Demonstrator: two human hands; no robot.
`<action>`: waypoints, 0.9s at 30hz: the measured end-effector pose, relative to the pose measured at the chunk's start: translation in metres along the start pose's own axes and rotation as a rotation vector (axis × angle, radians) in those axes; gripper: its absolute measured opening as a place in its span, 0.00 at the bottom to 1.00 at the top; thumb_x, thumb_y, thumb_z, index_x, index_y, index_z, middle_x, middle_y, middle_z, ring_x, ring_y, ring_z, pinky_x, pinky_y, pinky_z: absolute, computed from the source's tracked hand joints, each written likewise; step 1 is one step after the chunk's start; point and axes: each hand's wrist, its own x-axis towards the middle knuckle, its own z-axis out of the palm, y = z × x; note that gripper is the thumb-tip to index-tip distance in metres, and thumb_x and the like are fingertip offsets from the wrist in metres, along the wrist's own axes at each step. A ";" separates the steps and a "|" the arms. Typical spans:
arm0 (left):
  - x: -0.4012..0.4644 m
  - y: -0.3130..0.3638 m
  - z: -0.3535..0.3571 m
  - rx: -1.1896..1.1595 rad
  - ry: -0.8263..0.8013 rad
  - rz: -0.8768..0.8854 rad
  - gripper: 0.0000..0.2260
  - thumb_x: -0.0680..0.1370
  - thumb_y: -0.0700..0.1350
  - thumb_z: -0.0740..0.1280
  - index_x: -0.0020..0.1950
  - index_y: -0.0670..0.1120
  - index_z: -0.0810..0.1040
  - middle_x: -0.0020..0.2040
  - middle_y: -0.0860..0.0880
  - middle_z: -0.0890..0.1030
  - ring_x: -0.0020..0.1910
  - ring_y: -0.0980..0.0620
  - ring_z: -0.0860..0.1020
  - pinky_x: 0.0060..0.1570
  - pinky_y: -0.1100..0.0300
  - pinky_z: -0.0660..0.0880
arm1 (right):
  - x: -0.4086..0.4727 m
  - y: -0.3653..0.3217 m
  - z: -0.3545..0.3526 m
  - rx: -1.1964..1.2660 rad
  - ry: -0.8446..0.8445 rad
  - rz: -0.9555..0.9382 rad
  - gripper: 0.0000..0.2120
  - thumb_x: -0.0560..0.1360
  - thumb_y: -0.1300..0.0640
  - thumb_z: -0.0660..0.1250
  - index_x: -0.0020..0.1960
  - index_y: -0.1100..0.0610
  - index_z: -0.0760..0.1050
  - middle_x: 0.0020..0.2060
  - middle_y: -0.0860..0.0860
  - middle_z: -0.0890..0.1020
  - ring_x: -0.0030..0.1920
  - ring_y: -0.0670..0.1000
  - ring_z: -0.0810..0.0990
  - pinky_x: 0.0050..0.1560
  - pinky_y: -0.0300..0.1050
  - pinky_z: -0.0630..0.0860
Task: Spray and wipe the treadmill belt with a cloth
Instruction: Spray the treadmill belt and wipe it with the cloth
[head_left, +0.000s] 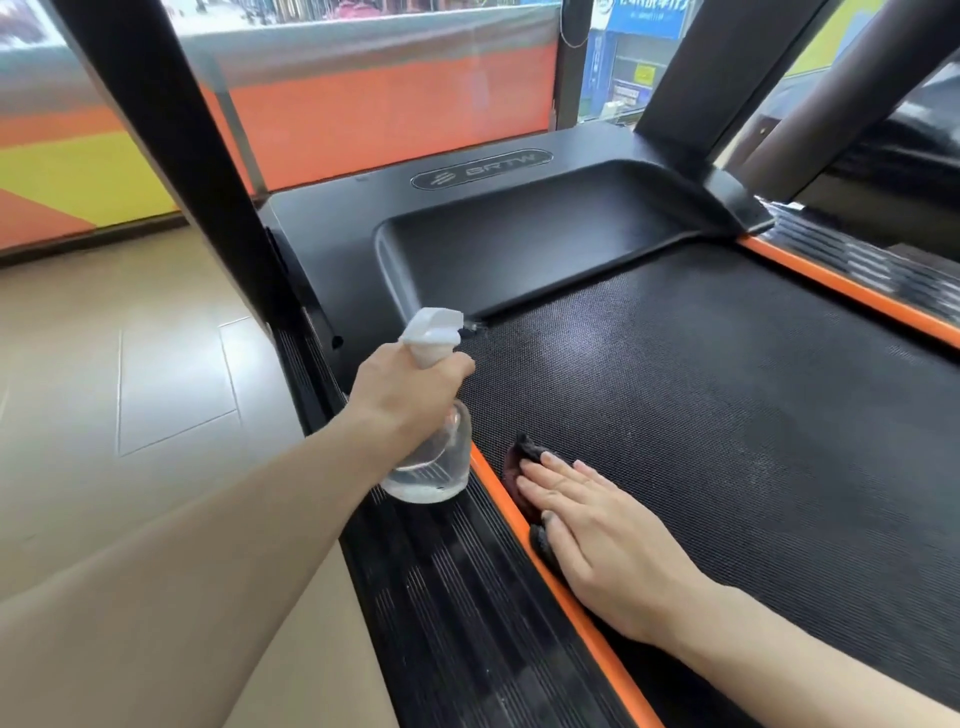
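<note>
Where right hand (605, 540) presses dark cloth (522, 457), belt (727, 415) black, textured.

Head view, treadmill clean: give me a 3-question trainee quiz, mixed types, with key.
1. True or false: the right hand grips the spray bottle.
2. Multiple choice: where does the dark cloth lie?
A. on the motor cover
B. on the belt, beside the left orange strip
C. on the floor tiles
3. Fill in: the bottle's white nozzle points toward the treadmill ____.

Key
1. False. The left hand grips the bottle around its neck; the right hand lies flat, fingers straight, pressing the cloth.
2. B. The cloth sits on the belt against the orange strip, mostly hidden under the hand.
3. belt.
</note>
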 end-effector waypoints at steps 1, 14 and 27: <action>0.000 -0.002 -0.002 0.011 0.001 -0.002 0.14 0.76 0.55 0.70 0.42 0.44 0.84 0.42 0.46 0.85 0.41 0.47 0.82 0.43 0.54 0.78 | 0.001 0.001 0.000 -0.001 0.000 -0.003 0.32 0.77 0.44 0.39 0.77 0.48 0.63 0.77 0.40 0.60 0.78 0.36 0.47 0.79 0.42 0.47; -0.018 -0.040 -0.014 -0.305 0.239 0.114 0.04 0.76 0.45 0.70 0.46 0.55 0.82 0.37 0.47 0.85 0.39 0.47 0.83 0.47 0.47 0.82 | 0.191 0.018 0.003 -0.095 -0.033 -0.027 0.24 0.84 0.53 0.48 0.79 0.55 0.60 0.79 0.48 0.59 0.80 0.45 0.50 0.79 0.45 0.44; -0.031 -0.040 -0.003 -0.257 0.243 0.231 0.06 0.75 0.41 0.70 0.46 0.52 0.79 0.34 0.42 0.79 0.35 0.41 0.78 0.40 0.46 0.79 | 0.164 0.013 0.001 -0.228 0.018 -0.176 0.24 0.83 0.49 0.49 0.76 0.53 0.66 0.77 0.49 0.65 0.78 0.47 0.57 0.79 0.44 0.50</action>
